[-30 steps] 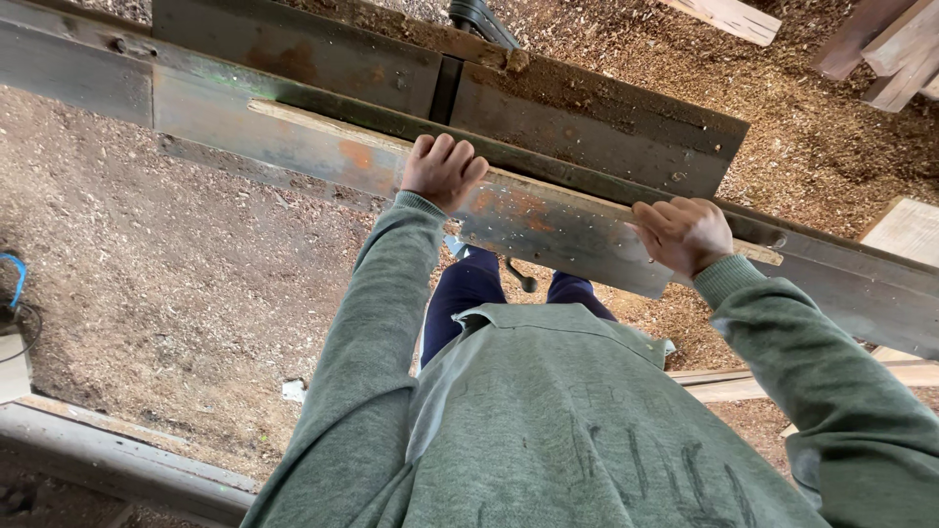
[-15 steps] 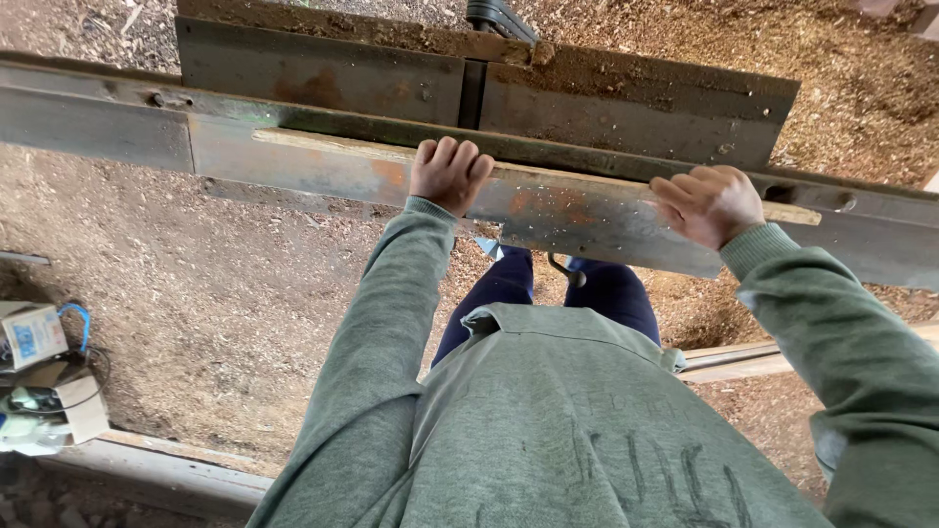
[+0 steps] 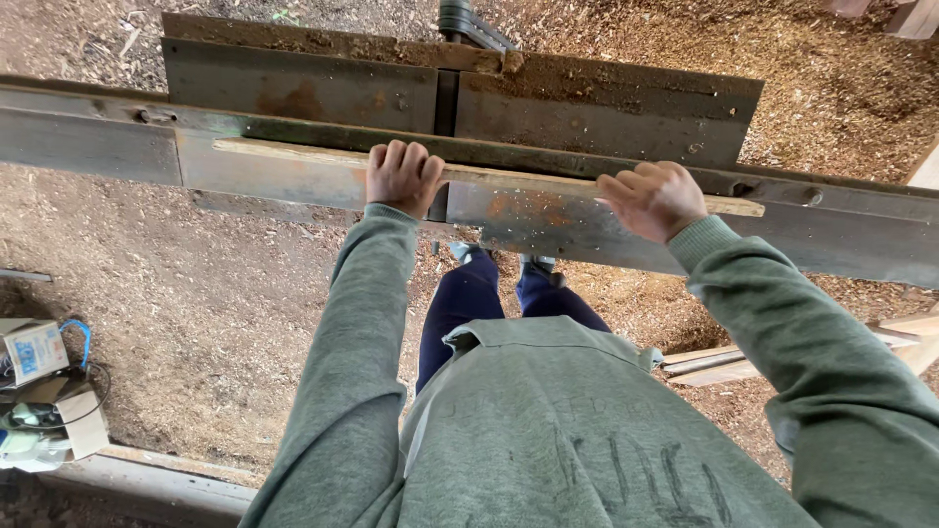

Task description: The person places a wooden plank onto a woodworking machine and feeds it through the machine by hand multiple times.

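A long thin wooden plank (image 3: 293,154) lies along the top of a rusty grey steel beam (image 3: 88,142) that crosses the view. My left hand (image 3: 401,176) curls over the plank's near edge at its middle. My right hand (image 3: 653,198) grips the same plank further right, fingers spread over its top. Both arms wear green sleeves. The plank's right end (image 3: 745,206) stops just past my right hand.
A second rusty steel panel (image 3: 587,108) stands behind the beam. Sawdust covers the ground all round. Cardboard boxes and a blue cable (image 3: 44,367) sit at the lower left. Loose wooden boards (image 3: 905,332) lie at the right.
The view has shifted down and left, bringing the boxes into sight. Both hands stay on the plank, with the right hand's fingers spread wider over it.
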